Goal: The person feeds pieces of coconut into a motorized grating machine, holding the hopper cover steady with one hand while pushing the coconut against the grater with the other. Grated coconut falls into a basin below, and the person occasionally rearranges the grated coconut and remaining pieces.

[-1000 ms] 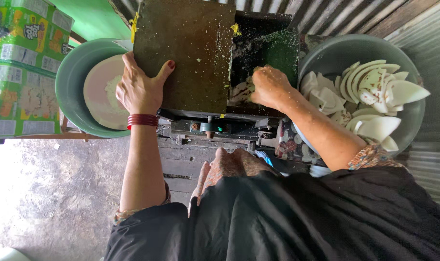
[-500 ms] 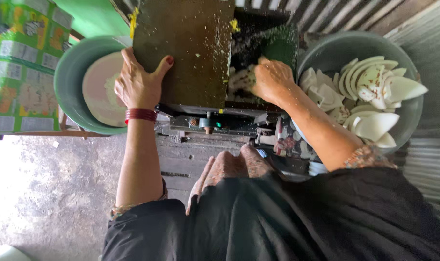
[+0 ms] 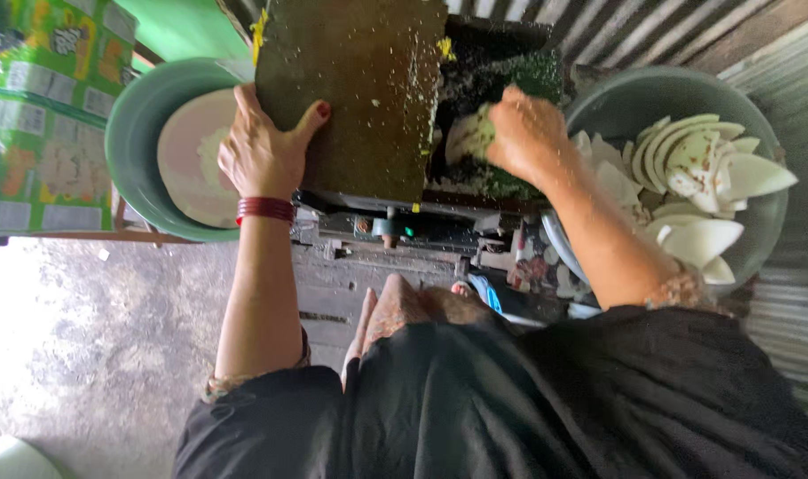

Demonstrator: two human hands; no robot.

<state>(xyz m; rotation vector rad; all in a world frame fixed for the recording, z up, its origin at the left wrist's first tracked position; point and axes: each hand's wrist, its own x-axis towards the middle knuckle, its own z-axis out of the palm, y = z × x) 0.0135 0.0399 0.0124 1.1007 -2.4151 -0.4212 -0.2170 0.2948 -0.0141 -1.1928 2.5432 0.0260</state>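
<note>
My left hand lies flat on the left edge of the dark, speckled cover plate of the grating machine, fingers spread, thumb along the plate face, gripping nothing. Red bangle at the wrist. It sits where it did half a second ago.

My right hand is closed around a white coconut piece, pressing it into the dark opening of the machine just right of the plate. A second ago this hand was lower, near the front lip of the opening; now it has pushed further in, and more of the white piece shows at my fingertips. White flecks cling to my right forearm and the plate.

Left of the machine: green basin with a pale mound of grated coconut in it, partly under my left hand. Right of the machine: grey basin heaped with curved white coconut pieces, touching my right forearm's side. Green printed sack at far left. Corrugated metal wall behind. My bare foot rests on the machine's base below.
</note>
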